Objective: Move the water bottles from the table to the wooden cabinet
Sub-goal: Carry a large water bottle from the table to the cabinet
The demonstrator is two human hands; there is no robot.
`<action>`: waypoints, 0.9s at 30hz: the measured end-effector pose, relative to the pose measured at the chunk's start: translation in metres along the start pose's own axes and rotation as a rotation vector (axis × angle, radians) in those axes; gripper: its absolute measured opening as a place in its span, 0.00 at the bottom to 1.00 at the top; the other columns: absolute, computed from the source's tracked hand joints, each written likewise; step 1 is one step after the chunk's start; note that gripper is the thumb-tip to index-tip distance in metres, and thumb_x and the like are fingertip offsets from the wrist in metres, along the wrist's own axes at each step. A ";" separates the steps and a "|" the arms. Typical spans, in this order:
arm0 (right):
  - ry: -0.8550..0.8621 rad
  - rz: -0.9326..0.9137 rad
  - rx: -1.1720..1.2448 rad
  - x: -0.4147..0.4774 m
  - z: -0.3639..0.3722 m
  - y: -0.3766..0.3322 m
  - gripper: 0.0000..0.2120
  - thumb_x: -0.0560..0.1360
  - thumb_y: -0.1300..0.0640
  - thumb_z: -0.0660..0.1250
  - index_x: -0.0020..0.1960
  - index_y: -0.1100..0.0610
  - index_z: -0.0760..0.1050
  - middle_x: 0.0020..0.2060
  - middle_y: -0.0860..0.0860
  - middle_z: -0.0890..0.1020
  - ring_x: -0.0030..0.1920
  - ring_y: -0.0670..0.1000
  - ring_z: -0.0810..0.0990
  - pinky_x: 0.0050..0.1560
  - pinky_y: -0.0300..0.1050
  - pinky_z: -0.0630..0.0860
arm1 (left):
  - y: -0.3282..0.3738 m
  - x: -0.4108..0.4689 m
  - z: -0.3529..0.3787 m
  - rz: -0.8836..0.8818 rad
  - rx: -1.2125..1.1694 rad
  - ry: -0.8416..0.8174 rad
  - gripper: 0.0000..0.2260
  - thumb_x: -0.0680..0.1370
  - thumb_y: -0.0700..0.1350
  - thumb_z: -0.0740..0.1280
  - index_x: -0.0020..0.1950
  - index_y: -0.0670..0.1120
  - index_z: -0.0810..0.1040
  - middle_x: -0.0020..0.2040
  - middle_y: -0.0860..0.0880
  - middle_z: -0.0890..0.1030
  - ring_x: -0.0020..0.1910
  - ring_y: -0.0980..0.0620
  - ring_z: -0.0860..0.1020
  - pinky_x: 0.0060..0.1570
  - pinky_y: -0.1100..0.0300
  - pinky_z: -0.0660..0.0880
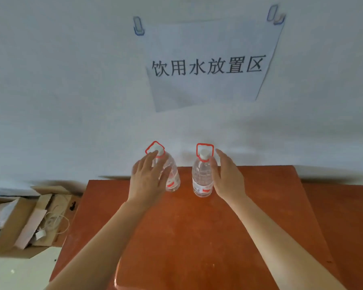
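Two clear water bottles with white caps and red carry handles stand upright on the reddish-brown wooden cabinet top (197, 237), close to the white wall. The left bottle (172, 176) is partly covered by my left hand (148, 181), whose fingers are spread over its near-left side. The right bottle (202, 178) stands free, with my right hand (228, 178) flat and open just to its right, thumb near the bottle's shoulder. Neither hand is closed around a bottle.
A paper sign (210, 65) with printed characters hangs on the wall above the bottles, held by two clips. An open cardboard box (27, 216) with papers and a white cable sits on the floor at the left.
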State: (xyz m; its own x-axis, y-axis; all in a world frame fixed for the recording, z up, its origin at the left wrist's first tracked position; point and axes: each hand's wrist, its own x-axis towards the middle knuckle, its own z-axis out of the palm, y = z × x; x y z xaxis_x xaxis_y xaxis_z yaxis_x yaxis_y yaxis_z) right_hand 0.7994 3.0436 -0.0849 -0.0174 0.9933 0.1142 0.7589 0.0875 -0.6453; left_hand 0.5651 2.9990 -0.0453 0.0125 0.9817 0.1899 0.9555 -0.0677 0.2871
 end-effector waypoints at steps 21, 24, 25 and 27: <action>-0.128 -1.344 0.364 -0.252 0.113 -0.543 0.29 0.84 0.40 0.54 0.81 0.52 0.60 0.81 0.56 0.59 0.80 0.58 0.59 0.79 0.63 0.54 | -0.198 -0.456 -0.382 -0.902 0.769 0.842 0.26 0.85 0.59 0.53 0.79 0.46 0.65 0.80 0.36 0.57 0.80 0.37 0.54 0.73 0.34 0.57; -0.201 -1.406 0.458 -0.347 0.137 -0.615 0.29 0.84 0.40 0.54 0.80 0.53 0.62 0.80 0.56 0.61 0.79 0.58 0.62 0.78 0.64 0.56 | -0.221 -0.549 -0.418 -1.003 0.839 0.861 0.26 0.85 0.60 0.52 0.79 0.46 0.65 0.80 0.36 0.58 0.79 0.36 0.55 0.73 0.35 0.57; -0.216 -1.432 0.488 -0.377 0.144 -0.638 0.29 0.84 0.40 0.55 0.80 0.53 0.62 0.80 0.56 0.62 0.79 0.59 0.62 0.78 0.65 0.57 | -0.228 -0.578 -0.433 -1.025 0.877 0.870 0.26 0.85 0.59 0.52 0.79 0.46 0.65 0.79 0.35 0.58 0.79 0.36 0.55 0.73 0.34 0.57; -0.238 -1.508 0.538 -0.433 0.159 -0.678 0.29 0.84 0.39 0.54 0.80 0.52 0.60 0.80 0.56 0.61 0.79 0.59 0.61 0.77 0.66 0.57 | -0.238 -0.631 -0.455 -1.078 0.968 0.874 0.25 0.85 0.58 0.54 0.79 0.47 0.65 0.79 0.35 0.58 0.79 0.35 0.55 0.73 0.35 0.57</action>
State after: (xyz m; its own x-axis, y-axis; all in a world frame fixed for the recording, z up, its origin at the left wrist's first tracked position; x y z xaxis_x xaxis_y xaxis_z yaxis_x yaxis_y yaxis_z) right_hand 0.1894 2.5658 0.1829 -0.6310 -0.0315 0.7751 -0.3438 0.9071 -0.2430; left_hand 0.1961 2.3142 0.1939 -0.5565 0.0977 0.8251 0.2408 0.9694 0.0476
